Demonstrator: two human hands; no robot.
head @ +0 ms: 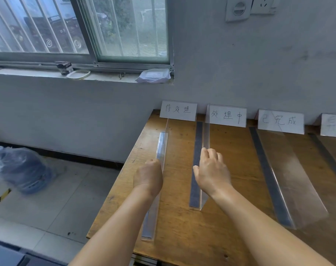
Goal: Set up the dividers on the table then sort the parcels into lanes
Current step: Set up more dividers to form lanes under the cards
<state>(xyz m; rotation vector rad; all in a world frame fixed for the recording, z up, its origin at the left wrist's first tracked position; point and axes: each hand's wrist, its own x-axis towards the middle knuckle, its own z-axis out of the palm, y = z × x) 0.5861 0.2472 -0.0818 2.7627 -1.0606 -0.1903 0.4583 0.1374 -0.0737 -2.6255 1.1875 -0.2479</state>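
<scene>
Wooden surface point(182, 227) filling the lower right of the frame, against a grey wall. Four clear dividers upright on it, running from the near edge toward the wall: leftmost divider point(162, 143) by the surface's left edge, second divider point(205, 135) at centre, third divider point(290, 179) to the right, fourth divider point(328, 156) cut by the right border. Dark strip along the foot of each. Left hand point(149, 176) at lower centre, fingers curled over the top edge of the leftmost divider, gripping it. Right hand point(211, 169) just right of it, fingers bent over the top edge of the second divider, thumb out on its left side, holding it. Handwritten label cards point(178, 110) standing in a row along the wall at the far end. No parcels in view. Water jug point(19, 167) wrapped in plastic on the floor at middle left; barred window point(77, 25) at upper left
</scene>
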